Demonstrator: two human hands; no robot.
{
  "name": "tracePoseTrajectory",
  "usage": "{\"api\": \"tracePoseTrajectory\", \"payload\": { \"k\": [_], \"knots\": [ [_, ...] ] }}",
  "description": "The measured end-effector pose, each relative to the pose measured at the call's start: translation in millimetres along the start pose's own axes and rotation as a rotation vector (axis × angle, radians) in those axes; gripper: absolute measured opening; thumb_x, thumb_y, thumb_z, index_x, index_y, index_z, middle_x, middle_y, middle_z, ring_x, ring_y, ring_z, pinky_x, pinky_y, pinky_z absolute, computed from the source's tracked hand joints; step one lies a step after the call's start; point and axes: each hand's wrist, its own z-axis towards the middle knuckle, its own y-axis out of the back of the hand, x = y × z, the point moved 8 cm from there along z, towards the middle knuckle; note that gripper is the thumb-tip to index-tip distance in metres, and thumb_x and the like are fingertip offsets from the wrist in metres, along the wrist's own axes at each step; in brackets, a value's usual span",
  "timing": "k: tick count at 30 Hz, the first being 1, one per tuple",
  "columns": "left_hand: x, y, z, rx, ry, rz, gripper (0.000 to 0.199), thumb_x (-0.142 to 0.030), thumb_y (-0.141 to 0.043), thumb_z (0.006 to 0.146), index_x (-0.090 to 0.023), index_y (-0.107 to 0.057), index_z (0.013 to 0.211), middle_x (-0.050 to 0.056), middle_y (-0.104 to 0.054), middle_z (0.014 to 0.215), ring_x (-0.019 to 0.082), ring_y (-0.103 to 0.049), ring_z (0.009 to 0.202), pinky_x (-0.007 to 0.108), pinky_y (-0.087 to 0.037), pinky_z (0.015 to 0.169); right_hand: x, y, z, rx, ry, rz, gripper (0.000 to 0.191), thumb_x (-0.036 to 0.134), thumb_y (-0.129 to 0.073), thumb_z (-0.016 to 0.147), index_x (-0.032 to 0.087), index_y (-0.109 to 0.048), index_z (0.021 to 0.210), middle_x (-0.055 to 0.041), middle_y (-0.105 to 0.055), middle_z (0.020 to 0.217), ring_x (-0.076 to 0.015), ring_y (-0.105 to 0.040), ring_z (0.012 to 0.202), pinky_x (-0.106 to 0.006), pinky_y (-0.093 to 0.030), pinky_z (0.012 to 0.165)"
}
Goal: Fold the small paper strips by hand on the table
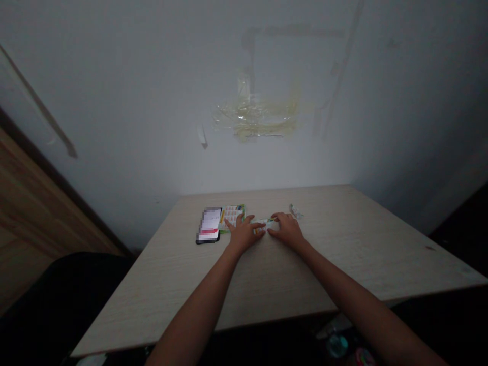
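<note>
Taking the printed strip (pixel 270 224) as our clock's centre, with twelve toward the wall (pixel 152 127), we have it flat or nearly flat on the table (pixel 267 284), between our two hands. Our left hand (pixel 240 236) has its fingers spread: thumb and forefinger reach the strip's nine o'clock end, while others fan over the printed sheet (pixel 231 210) between nine and ten. Our right hand (pixel 290 231) is more curled, with thumb and forefinger at the three o'clock end; we cannot tell whether either pair pinches the strip or only presses it. The phone (pixel 210 223) lies farther out at nine, beside the sheet, and a small crumpled scrap (pixel 295 211) sits near two, just past our right knuckles. If our hands pull unevenly, we judge the strip could skew, crease or tear, since it looks thin and our fingertips cover much of it. Our spread left fingers could drag the sheet along, and that could nudge the phone. A sideways sweep of our right hand could catch the scrap. The dim light makes edges hard to read, so a fingertip could easily land off the strip's margin.
</note>
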Motion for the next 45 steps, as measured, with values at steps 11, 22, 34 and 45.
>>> {"api": "tracePoseTrajectory", "payload": {
  "k": [11, 22, 34, 45],
  "knots": [
    [2.7, -3.2, 1.2, -0.003, -0.004, -0.002, 0.034, -0.066, -0.055, 0.086, -0.057, -0.065, 0.117, -0.004, -0.052, 0.148, 0.042, -0.028, 0.143, 0.088, 0.004, 0.099, 1.0, -5.0, -2.1, 0.012, 0.066, -0.033, 0.05, 0.049, -0.071, 0.076, 0.021, -0.063, 0.117, -0.0088, -0.065, 0.113, -0.0278, -0.055, 0.111, -0.041, -0.04, 0.096],
    [-0.7, 0.3, -1.6, 0.03, 0.013, 0.012, 0.035, -0.065, -0.053, 0.087, -0.056, -0.065, 0.119, -0.005, -0.05, 0.15, 0.041, -0.026, 0.144, 0.084, 0.005, 0.103, -27.8, -4.5, 6.8, -0.101, 0.033, 0.38, 0.014, 0.022, -0.061, 0.079, 0.021, -0.063, 0.093, -0.0027, -0.072, 0.09, -0.0213, -0.066, 0.092, -0.038, -0.048, 0.089],
    [0.3, -0.1, -1.2, -0.007, 0.001, -0.041, 0.032, -0.062, -0.058, 0.086, -0.054, -0.068, 0.115, -0.003, -0.053, 0.146, 0.042, -0.028, 0.142, 0.085, 0.006, 0.102, -7.8, 4.8, 2.8, -0.072, 0.065, 0.252, 0.004, 0.023, -0.064, 0.083, 0.021, -0.063, 0.086, -0.0015, -0.072, 0.084, -0.0204, -0.063, 0.091, -0.036, -0.046, 0.087],
    [0.2, -1.2, -0.8, 0.003, -0.001, -0.039, 0.032, -0.061, -0.06, 0.085, -0.054, -0.068, 0.116, -0.003, -0.053, 0.147, 0.04, -0.029, 0.142, 0.085, 0.006, 0.103, -14.6, 5.2, 6.0, -0.096, 0.012, 0.075, 0.013, 0.02, -0.057, 0.088, 0.02, -0.067, 0.096, -0.0035, -0.071, 0.091, -0.0212, -0.06, 0.099, -0.036, -0.045, 0.093]
  ]
}}
